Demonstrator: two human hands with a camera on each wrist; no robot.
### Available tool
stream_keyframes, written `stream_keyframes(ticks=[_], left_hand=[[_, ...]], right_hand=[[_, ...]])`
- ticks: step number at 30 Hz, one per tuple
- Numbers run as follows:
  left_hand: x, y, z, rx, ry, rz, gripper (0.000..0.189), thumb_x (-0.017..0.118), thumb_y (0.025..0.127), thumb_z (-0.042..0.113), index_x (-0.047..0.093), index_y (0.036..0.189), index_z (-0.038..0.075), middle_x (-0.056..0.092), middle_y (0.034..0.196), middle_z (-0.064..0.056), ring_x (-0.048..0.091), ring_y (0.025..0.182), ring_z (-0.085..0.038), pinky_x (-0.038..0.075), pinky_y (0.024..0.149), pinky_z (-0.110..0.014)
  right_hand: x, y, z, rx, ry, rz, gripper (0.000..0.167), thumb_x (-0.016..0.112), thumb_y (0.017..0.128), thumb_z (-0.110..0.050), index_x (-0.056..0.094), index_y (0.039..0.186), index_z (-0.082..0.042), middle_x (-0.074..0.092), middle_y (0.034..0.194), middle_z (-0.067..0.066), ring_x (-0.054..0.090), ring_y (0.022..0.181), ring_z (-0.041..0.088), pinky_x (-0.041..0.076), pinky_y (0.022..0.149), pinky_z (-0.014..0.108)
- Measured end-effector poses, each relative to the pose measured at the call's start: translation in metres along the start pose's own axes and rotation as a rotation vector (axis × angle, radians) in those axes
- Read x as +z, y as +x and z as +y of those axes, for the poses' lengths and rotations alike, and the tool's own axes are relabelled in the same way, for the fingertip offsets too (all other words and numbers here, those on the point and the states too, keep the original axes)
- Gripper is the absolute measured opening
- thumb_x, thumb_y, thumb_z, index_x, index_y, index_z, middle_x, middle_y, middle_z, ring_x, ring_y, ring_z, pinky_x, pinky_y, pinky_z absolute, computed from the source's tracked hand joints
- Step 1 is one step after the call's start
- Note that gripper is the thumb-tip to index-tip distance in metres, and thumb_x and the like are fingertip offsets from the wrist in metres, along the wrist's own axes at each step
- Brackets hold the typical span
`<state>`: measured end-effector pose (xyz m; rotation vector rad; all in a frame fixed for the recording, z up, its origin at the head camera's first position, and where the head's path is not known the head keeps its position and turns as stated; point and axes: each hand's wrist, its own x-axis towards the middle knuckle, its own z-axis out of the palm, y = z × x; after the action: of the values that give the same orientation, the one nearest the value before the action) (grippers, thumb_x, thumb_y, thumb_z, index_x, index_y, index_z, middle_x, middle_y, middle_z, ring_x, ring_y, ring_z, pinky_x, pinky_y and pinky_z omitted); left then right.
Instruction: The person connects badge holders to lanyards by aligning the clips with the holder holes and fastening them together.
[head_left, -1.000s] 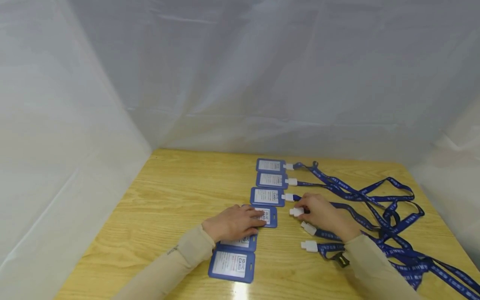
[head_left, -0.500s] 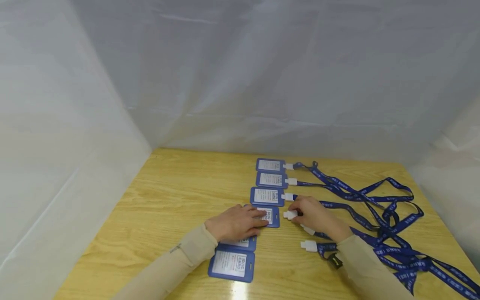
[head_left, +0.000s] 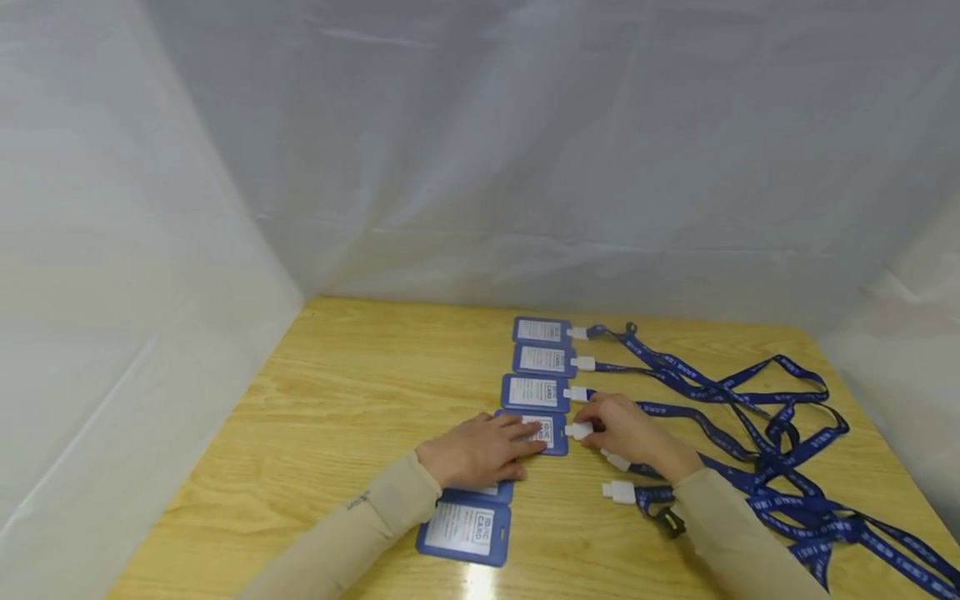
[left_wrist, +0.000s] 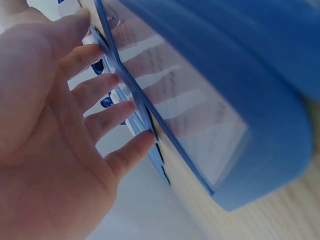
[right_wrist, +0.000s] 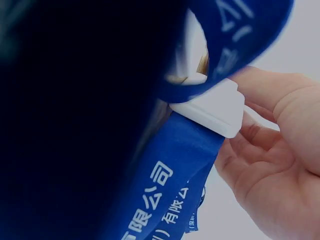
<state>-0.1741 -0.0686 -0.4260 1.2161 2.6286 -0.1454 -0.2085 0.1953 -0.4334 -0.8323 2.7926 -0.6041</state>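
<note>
In the head view several blue ID card holders lie in a column, the upper ones joined to blue lanyards by white clips. My left hand (head_left: 476,452) rests its outstretched fingers on the fourth card holder (head_left: 558,443), partly covering it. In the left wrist view the left fingertips lie along that holder, behind a large near card holder (left_wrist: 260,90). My right hand (head_left: 633,437) pinches a white lanyard clip (head_left: 578,431), whose narrow tip meets the holder's slotted right end. The right wrist view shows this clip between finger and thumb, its blue lanyard strap (right_wrist: 165,175) hanging below.
Two more loose clips, an angled one (head_left: 617,459) and a lower one (head_left: 618,492), lie by the right wrist. Tangled blue lanyards (head_left: 795,492) spread over the table's right side. The nearest card holder (head_left: 463,530) lies below the left hand. White sheeting (head_left: 480,167) encloses the table.
The left hand has slid the fourth card holder slightly right. The right hand has brought the clip left and a little nearer, so its tip now meets the holder's slotted end.
</note>
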Motion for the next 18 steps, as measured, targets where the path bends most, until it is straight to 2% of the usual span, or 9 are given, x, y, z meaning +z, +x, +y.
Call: stream_keyframes(ticks=[9,13,18], left_hand=[[0.0024,0.0041,0.0028,-0.023,-0.016,-0.058,0.065,0.037,0.103,0.061,0.026,0.161,0.033,0.02,0.169,0.006,0.019,0.155,-0.02,0.028,0.124,-0.046],[0.0033,0.0056,0.0053,-0.036,-0.04,-0.079,0.071,0.036,0.1,0.066,0.024,0.162,0.032,0.017,0.169,0.006,0.016,0.156,-0.02,0.025,0.125,-0.047],[0.0002,0.0045,0.0078,-0.044,-0.087,-0.096,0.072,0.038,0.1,0.066,0.023,0.162,0.032,0.014,0.17,0.006,0.014,0.157,-0.02,0.021,0.127,-0.048]], right_hand=[[-0.0023,0.0031,-0.0015,0.028,0.033,-0.047,0.021,0.079,0.088,-0.014,0.076,0.107,-0.006,0.067,0.094,-0.002,0.058,0.082,0.009,0.053,0.074,0.031],[-0.0007,0.0028,-0.0022,0.017,0.007,-0.031,0.02,0.079,0.088,-0.014,0.076,0.106,-0.006,0.071,0.097,0.001,0.062,0.085,0.013,0.056,0.078,0.035],[0.0021,0.002,-0.0026,-0.003,-0.026,-0.003,0.021,0.078,0.089,-0.013,0.075,0.108,-0.006,0.073,0.1,0.004,0.066,0.09,0.017,0.058,0.083,0.039]])
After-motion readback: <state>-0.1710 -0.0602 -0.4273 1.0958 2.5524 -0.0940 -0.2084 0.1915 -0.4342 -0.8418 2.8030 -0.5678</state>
